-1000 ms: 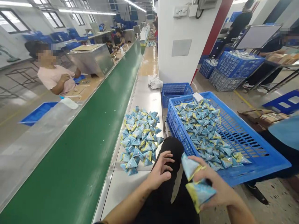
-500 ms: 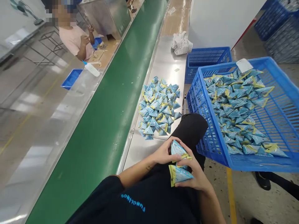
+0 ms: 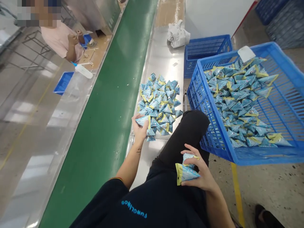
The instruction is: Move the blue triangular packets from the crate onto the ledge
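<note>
My left hand [image 3: 140,128] pinches a blue-and-yellow triangular packet [image 3: 142,120] at the near left edge of a packet pile [image 3: 159,101]. That pile lies on the steel table strip beside the green belt. Over my lap, my right hand [image 3: 200,172] is closed around two more triangular packets [image 3: 187,173], one stacked above the other, with its upper fingers partly raised. To the right, a blue crate [image 3: 213,126] stands tilted, holding many similar packets [image 3: 239,101] along its left side.
A green conveyor belt [image 3: 102,110] runs along my left. Beyond it, a co-worker in a pink shirt [image 3: 57,39] sits near a white bottle [image 3: 83,71] and a blue tray [image 3: 63,83]. A crumpled striped cloth [image 3: 178,34] lies farther up the steel strip. Another blue crate [image 3: 207,47] stands behind.
My left hand has moved away from my right hand, forward and left to the pile, and now holds a packet there. My right hand keeps its packets over my lap.
</note>
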{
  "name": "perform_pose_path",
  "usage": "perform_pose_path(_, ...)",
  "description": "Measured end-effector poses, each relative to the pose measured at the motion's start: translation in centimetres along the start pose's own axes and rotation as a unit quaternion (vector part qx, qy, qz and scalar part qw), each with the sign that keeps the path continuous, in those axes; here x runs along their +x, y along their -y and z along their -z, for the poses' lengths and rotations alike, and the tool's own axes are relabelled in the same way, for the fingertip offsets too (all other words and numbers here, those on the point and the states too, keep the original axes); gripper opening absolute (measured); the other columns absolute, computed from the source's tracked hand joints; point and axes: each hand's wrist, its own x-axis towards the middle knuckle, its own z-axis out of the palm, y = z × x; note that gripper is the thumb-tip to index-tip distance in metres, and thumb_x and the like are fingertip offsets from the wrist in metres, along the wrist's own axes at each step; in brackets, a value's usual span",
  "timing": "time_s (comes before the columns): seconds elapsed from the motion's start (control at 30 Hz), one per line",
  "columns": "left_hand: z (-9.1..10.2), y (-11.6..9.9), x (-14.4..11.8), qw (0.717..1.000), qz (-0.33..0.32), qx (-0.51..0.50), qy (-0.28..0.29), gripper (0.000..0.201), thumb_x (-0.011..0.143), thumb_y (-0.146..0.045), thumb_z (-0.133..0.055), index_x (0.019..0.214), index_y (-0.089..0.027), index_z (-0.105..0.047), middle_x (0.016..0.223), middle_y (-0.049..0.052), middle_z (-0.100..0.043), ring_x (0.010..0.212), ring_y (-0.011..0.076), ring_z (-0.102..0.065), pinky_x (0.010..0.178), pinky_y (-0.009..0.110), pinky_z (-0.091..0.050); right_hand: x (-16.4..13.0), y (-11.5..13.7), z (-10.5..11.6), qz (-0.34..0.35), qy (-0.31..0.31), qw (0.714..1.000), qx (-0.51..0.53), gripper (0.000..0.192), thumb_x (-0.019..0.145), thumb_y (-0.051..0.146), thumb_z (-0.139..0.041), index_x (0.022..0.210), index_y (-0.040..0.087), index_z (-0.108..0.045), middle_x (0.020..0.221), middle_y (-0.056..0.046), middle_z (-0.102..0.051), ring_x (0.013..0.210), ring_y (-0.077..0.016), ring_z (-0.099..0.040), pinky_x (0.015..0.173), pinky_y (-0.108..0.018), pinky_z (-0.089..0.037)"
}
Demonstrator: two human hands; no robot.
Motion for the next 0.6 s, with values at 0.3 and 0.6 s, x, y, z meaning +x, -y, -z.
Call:
perform_pose_path(0.3,-2.7,6.2,3.0,0.987,0.006,0.131,0.098,0.056,0.087,-0.037,-0.074,0.138,-0.020,-0.056,0.125,0.013,-0.066,0.120,0.0288,-0.065,0.109,0.049,-0.053,0.1,-0.4,-0.3,0.002,-0.004,1.000,0.000,0.050,0.081,0.063,-0.090,0.109,0.026,-0.072,0.151,-0.017,-0.050,0.125,-0.0359,-0.066,0.099,-0.047,-0.060)
perform_pose_path(0.6,-1.3,2.1,-1.0,0.991,0.029,0.038,0.128,0.066,0.093,-0.067,-0.062,0.143,-0.025,-0.053,0.140,0.017,-0.060,0.132,0.0336,-0.059,0.117,0.056,-0.046,-0.1,-1.2,-1.0,-0.029,-0.095,0.994,-0.052,0.055,0.079,0.069,-0.089,0.106,0.025,-0.073,0.136,-0.017,-0.056,0.118,-0.0362,-0.067,0.096,-0.052,-0.061)
